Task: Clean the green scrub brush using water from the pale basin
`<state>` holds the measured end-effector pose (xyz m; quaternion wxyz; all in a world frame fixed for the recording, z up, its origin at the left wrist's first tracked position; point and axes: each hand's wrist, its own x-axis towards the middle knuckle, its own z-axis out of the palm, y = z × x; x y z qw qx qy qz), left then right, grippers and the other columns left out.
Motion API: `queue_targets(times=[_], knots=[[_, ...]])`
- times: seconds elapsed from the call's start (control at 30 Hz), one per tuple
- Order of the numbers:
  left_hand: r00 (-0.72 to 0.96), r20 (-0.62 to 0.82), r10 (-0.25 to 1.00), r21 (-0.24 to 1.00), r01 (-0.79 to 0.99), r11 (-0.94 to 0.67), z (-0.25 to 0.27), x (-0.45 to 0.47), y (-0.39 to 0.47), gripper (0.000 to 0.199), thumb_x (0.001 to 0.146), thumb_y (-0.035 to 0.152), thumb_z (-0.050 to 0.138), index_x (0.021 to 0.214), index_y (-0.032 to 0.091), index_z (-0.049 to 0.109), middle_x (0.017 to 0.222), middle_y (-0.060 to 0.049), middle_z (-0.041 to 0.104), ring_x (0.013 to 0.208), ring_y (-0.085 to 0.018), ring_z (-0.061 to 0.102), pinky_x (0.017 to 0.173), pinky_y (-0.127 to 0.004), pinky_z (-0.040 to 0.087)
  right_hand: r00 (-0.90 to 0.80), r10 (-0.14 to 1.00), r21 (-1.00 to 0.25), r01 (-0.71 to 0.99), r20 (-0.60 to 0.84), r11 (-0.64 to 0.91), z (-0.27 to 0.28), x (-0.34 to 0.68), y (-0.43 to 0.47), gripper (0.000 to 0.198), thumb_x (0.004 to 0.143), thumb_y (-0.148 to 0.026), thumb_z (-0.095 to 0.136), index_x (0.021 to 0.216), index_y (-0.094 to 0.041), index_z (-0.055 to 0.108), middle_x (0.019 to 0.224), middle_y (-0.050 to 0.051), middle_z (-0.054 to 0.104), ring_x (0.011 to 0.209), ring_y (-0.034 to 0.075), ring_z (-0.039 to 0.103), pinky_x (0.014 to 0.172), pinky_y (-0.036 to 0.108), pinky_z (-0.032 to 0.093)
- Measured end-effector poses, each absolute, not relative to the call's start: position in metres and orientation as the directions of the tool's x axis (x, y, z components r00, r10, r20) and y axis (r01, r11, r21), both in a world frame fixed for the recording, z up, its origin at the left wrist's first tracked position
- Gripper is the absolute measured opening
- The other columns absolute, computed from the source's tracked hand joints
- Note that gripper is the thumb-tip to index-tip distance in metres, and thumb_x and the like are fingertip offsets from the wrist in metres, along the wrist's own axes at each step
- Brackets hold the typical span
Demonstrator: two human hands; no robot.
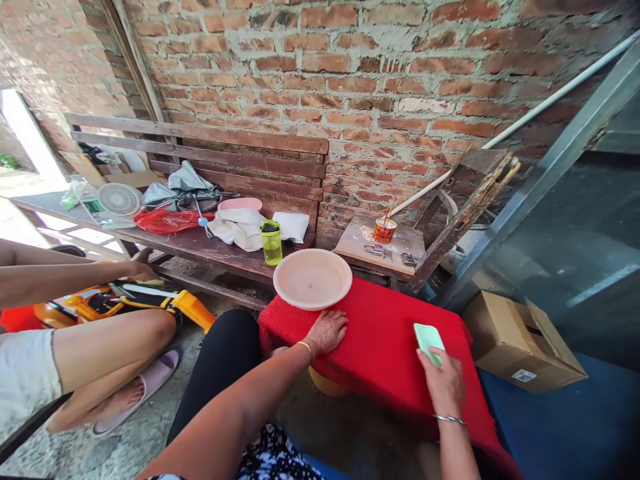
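My left hand lies palm down on the red cloth over the table, fingers a little bent, holding nothing. Just beyond its fingertips stands a wide pale pink basin, shallow inside, with a small reddish mark on its bottom. Farther right, my right hand grips the near end of a flat mint-green phone with rounded corners, above the cloth. A yellow-green bottle with a dark lid stands on the bench behind the basin.
On the left, another person's hand is beside a yellow-orange toy. Along the wall, a wooden bench bears cloths, a red bag and a fan. A paper cup and padlocks stand behind the table; a cardboard box is at right.
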<state>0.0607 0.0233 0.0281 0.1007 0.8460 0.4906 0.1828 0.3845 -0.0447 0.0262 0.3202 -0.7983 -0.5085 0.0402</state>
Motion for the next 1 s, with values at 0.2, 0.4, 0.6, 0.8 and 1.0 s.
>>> queue_targets(times=[0.2,0.4,0.6,0.8,1.0], knots=[[0.461,0.215,0.861,0.341,0.791,-0.508,0.028,0.06,0.023,0.03,0.099,0.024,0.047,0.123,0.023,0.065,0.14,-0.008,0.06,0.131,-0.025,0.053,0.114,-0.045,0.037,-0.006,0.96,-0.489,0.86,0.279,0.148,0.026,0.301,-0.047,0.032,0.084,-0.052,0.056,0.1,-0.03,0.074,0.098,0.004,0.063,0.091,0.022,0.063,0.085,0.035,0.046],[0.456,0.216,0.863,0.348,0.79,-0.505,0.026,0.06,0.024,0.03,0.098,0.024,0.049,0.123,0.024,0.065,0.139,-0.008,0.06,0.131,-0.025,0.053,0.113,-0.045,0.037,0.402,0.894,-0.437,0.852,0.195,-0.288,0.028,0.385,-0.062,0.047,0.083,-0.063,0.048,0.102,-0.027,0.072,0.092,0.008,0.064,0.091,0.028,0.061,0.077,0.04,0.047],[0.46,0.221,0.86,0.359,0.782,-0.51,0.027,0.061,0.024,0.03,0.098,0.024,0.049,0.122,0.022,0.066,0.138,-0.008,0.061,0.13,-0.026,0.053,0.113,-0.046,0.037,0.547,0.817,-0.64,0.697,0.183,-0.324,0.029,0.394,-0.062,0.072,0.075,-0.083,0.043,0.096,-0.021,0.073,0.081,0.011,0.061,0.083,0.031,0.059,0.074,0.044,0.049],[0.461,0.207,0.863,0.35,0.789,-0.506,0.031,0.06,0.022,0.03,0.099,0.024,0.049,0.124,0.022,0.066,0.14,-0.008,0.061,0.132,-0.025,0.052,0.114,-0.045,0.036,0.066,0.961,-0.629,0.768,0.268,0.123,0.02,0.286,-0.059,0.043,0.084,-0.063,0.055,0.096,-0.026,0.073,0.095,0.006,0.062,0.087,0.023,0.063,0.081,0.035,0.05],[0.461,0.202,0.864,0.356,0.788,-0.503,0.031,0.06,0.022,0.03,0.099,0.025,0.048,0.123,0.022,0.065,0.14,-0.009,0.061,0.131,-0.025,0.053,0.114,-0.046,0.036,0.135,0.965,-0.437,0.899,0.226,-0.023,0.024,0.324,-0.062,0.037,0.085,-0.057,0.054,0.1,-0.028,0.072,0.096,0.006,0.065,0.086,0.024,0.065,0.078,0.038,0.05]])
